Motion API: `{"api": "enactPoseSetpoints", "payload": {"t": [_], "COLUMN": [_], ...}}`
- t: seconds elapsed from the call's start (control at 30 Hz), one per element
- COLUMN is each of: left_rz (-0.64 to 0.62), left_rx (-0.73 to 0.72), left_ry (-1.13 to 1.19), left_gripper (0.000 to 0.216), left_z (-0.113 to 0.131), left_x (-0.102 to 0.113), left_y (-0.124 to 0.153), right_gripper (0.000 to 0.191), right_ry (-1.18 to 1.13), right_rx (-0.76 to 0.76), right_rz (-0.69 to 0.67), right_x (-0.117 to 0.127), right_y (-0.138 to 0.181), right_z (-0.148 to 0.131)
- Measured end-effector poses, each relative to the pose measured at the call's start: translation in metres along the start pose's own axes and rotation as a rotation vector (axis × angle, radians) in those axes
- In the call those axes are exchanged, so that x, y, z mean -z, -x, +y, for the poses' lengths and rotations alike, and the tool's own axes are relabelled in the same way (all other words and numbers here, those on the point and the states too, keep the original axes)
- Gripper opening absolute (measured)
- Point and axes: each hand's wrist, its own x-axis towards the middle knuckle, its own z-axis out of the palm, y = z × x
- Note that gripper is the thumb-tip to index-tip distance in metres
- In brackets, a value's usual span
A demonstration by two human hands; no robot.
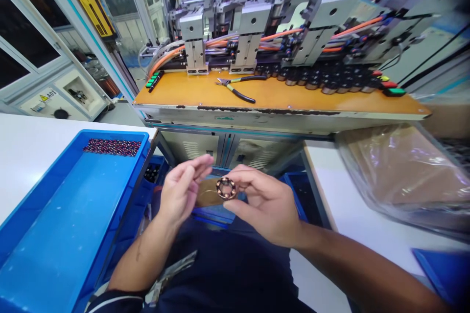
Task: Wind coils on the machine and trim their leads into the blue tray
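Between the thumb and fingers of my right hand (266, 203) is a small ring-shaped motor stator (226, 189), dark with copper windings around its open centre. Its round face is turned toward me. My left hand (180, 188) is held up just left of the stator, apart from it, with fingers stretched out and nothing visible in them. Both hands are in front of my dark shirt, over the gap between two white tables. A blue tray (73, 220) lies to the left, with rows of small dark and copper parts (112, 147) packed at its far end.
Ahead, an orange-topped bench (183, 93) carries cutting pliers (240, 88), marker pens (155, 81) and many dark cylindrical parts (326, 78) beneath metal machinery (249, 24). At right, a plastic-wrapped carton (400, 171) rests on a white table (330, 176). Blue bins stand below.
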Motion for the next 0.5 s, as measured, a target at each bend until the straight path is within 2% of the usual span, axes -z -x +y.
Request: {"api": "enactPoseSetpoints", "payload": {"t": [0.07,0.1,0.13,0.2,0.27,0.3,0.4,0.5], "left_rz": [0.178,0.203,0.168,-0.014,-0.162,-0.187,-0.186,-0.217], "left_rx": [-0.082,-0.171,-0.275,-0.458,-0.565,-0.591,-0.589,-0.556], "left_ry": [-0.197,-0.332,-0.474,-0.698,-0.798,-0.820,-0.845,-0.842], "left_gripper": [0.021,0.020,0.022,0.035,0.049,0.053,0.044,0.033], "left_z": [0.001,0.003,0.006,0.014,0.022,0.025,0.029,0.029], "left_x": [0.005,0.006,0.006,0.002,-0.007,-0.012,-0.021,-0.020], "left_y": [-0.001,0.002,0.007,0.019,0.029,0.031,0.029,0.024], "right_gripper": [0.019,0.020,0.020,0.021,0.021,0.019,0.016,0.024], "right_ry": [0.415,0.587,0.718,0.862,0.912,0.924,0.899,0.748], "right_rx": [0.305,0.416,0.497,0.614,0.717,0.761,0.803,0.622], "right_rz": [0.093,0.113,0.115,0.077,0.035,0.019,-0.003,-0.012], "right_x": [0.006,0.009,0.013,0.019,0.023,0.023,0.020,0.013], "right_y": [-0.002,-0.003,-0.003,-0.003,-0.001,0.000,0.001,0.002], "right_z": [0.002,0.004,0.007,0.015,0.022,0.024,0.022,0.013]}}
